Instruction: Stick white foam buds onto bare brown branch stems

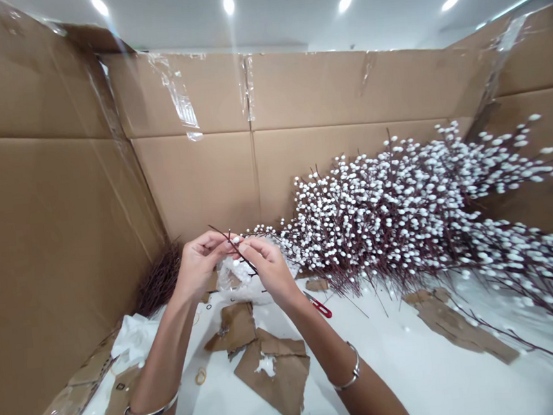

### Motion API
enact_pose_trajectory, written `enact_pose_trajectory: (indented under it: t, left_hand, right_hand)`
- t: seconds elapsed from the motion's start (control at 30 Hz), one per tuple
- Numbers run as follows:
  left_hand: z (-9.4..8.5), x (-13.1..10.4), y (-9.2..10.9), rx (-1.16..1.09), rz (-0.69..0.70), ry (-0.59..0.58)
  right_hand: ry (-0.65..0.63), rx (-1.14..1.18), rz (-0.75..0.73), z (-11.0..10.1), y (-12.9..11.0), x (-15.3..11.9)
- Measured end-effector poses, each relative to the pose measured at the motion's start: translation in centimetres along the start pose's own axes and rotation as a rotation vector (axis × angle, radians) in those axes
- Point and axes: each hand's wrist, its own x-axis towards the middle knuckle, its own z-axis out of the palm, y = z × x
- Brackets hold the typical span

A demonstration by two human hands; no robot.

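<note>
from the head camera, we see both hands raised in front of us, close together over the white table [379,379]. our left hand [203,264] has its thumb and fingers pinched around a dark stem [234,244], thin and forked. our right hand [271,269] has thumb and forefinger pressed together at the same stem, its fingertips just beside those of the left; we cannot tell whether they grip the wood itself or something small on it. the stem lies between the two hands, slanting from its upper tip above our left fingers down to its lower end by our right thumb. a white bud [235,239] shows at the meeting of the fingertips.

behind and below our hands we see a clear plastic bag [248,292]. beyond our left wrist lies a bundle of bare twigs [159,281], against the cardboard wall [197,188]. to the right of our right hand spreads a big heap of white-budded branches [393,216]. near our right forearm rest red-handled snips [320,306], and between our forearms lie torn cardboard pieces [252,370] with a rubber band [201,376] to their left.
</note>
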Motion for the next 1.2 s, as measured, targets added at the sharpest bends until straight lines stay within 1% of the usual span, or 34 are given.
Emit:
enact_pose_trajectory:
  t: [0.17,0.23,0.27,0.3,0.33,0.37,0.4,0.47,0.57,0.63,0.73,0.87,1.03,1.13,1.2]
  left_hand:
    - [0.3,0.1,0.2,0.018,-0.019,-0.001]
    - [0.0,0.5,-0.5,0.089,-0.032,0.004]
    - [-0.3,0.8,-1.2,0.188,-0.045,-0.012]
    - [-0.8,1.1,-2.1,0.321,-0.059,-0.044]
    - [-1.3,1.3,-3.2,0.511,-0.087,-0.103]
    - [-1.8,1.5,-4.5,0.758,-0.145,-0.200]
    - [-2.4,1.5,-5.8,0.849,-0.199,-0.246]
    - [-3.3,1.4,-8.6,0.957,-0.291,-0.296]
    - [-3.9,0.7,-12.3,1.081,-0.403,-0.369]
    - [-4.0,0.3,-14.2,1.128,-0.440,-0.419]
    - [-4.2,0.1,-15.9,1.155,-0.473,-0.482]
    - [-4.6,0.2,-16.8,1.141,-0.485,-0.542]
    - [-4.5,-0.1,-16.6,1.090,-0.467,-0.548]
    - [-4.2,0.0,-15.6,1.044,-0.430,-0.480]
    - [-4.2,0.5,-14.3,1.005,-0.383,-0.384]
  right_hand:
    - [-0.023,0.059,0.028,-0.2,-0.2,0.2]
    - [-0.024,0.092,0.061,-0.4,-0.3,0.3]
    - [-0.018,0.096,0.073,-0.5,-0.3,0.4]
    - [-0.007,0.089,0.079,-0.7,-0.4,0.4]
    - [0.005,0.077,0.078,-0.8,-0.4,0.4]
    - [0.017,0.068,0.070,-0.9,-0.5,0.4]
    - [0.029,0.065,0.060,-1.0,-0.6,0.4]
    - [0.049,0.071,0.047,-1.1,-0.8,0.4]
    - [0.092,0.065,0.037,-1.1,-1.1,0.3]
    - [0.125,0.045,0.018,-1.1,-1.1,0.2]
    - [0.146,0.012,-0.017,-1.1,-1.1,0.2]
    - [0.157,-0.039,-0.039,-1.0,-1.0,0.2]
    - [0.168,-0.112,-0.068,-0.9,-0.7,0.2]
    - [0.171,-0.127,-0.079,-0.9,-0.6,0.2]
    - [0.172,-0.140,-0.086,-0.9,-0.5,0.2]
